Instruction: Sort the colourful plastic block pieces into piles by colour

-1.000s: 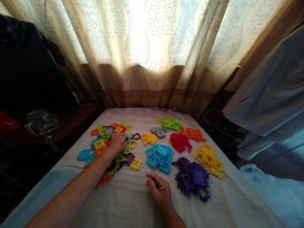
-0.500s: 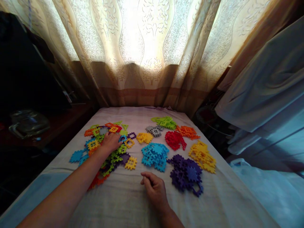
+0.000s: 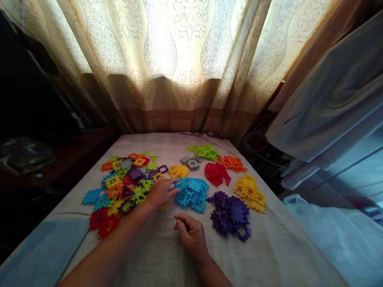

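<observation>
My left hand point(image 3: 163, 192) is at the left edge of the blue gear-edged pieces point(image 3: 193, 193), its fingers closed on a blue piece that is mostly hidden. The mixed-colour heap point(image 3: 125, 179) spreads left of it, partly behind my forearm. My right hand point(image 3: 191, 235) rests on the sheet below the blue pile, fingers curled together; whatever they may hold is hidden. Beside it, to the right, lies the purple pile point(image 3: 229, 215). Farther back are small yellow point(image 3: 178, 171), grey point(image 3: 191, 162) and red point(image 3: 217, 174) piles.
A light sheet point(image 3: 155, 255) covers the surface. Green point(image 3: 205, 152), orange point(image 3: 232, 163) and larger yellow point(image 3: 249, 192) piles lie at the back and right. Behind hangs a curtain point(image 3: 185, 95). A glass pot point(image 3: 25, 155) stands at the left, a pale cloth point(image 3: 329, 107) hangs right.
My left hand has moved right, from the mixed heap to the blue pile, and a small blue piece has gone from the heap. My right hand keeps its place. The view has shifted slightly.
</observation>
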A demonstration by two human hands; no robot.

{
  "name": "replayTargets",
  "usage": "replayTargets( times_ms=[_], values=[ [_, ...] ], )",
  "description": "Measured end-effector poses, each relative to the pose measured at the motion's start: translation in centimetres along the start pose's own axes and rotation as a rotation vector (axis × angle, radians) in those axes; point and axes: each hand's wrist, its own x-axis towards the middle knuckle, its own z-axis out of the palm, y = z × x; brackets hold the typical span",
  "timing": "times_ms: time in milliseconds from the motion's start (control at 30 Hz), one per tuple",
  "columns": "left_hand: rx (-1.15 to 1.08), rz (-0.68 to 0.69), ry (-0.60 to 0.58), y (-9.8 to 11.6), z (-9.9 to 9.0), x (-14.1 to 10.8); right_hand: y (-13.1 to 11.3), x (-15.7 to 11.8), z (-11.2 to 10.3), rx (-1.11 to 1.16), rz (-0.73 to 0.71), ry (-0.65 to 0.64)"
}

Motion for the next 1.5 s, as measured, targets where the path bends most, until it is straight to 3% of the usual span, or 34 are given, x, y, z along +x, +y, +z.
replayTargets(
  times_ms=[133,467,700,833,1000,1167,1267,1500],
  values=[
    [-0.034,-0.005,0.011,0.4,1.2,-0.7,0.0,0.0,0.0,0.001,-0.003,-0.002],
    [-0.054,-0.025,0.026,-0.5,1.7,-1.8,0.0,-0.1,-0.1,-0.018,-0.010,0.010],
    [-0.063,0.000,0.101,-0.8,0.8,-3.4,0.2,-0.2,-0.2,-0.030,0.015,0.002],
    [-0.044,-0.015,0.147,-2.4,-0.6,-5.7,0.3,-0.2,-0.3,-0.039,0.023,-0.002],
    [0.162,-0.204,0.256,-7.7,-3.9,-9.3,0.4,-0.2,-0.3,-0.060,0.014,0.021],
    [0.214,-0.629,0.195,-12.5,-5.8,-11.1,0.6,-0.3,-0.1,-0.096,-0.002,0.026],
    [0.144,-0.709,0.151,-12.8,-4.8,-11.2,0.6,-0.3,-0.1,-0.144,-0.025,0.013],
    [0.013,-0.631,0.240,-10.1,-1.8,-9.7,0.2,-0.5,0.1,-0.245,-0.055,0.006]
  ],
)
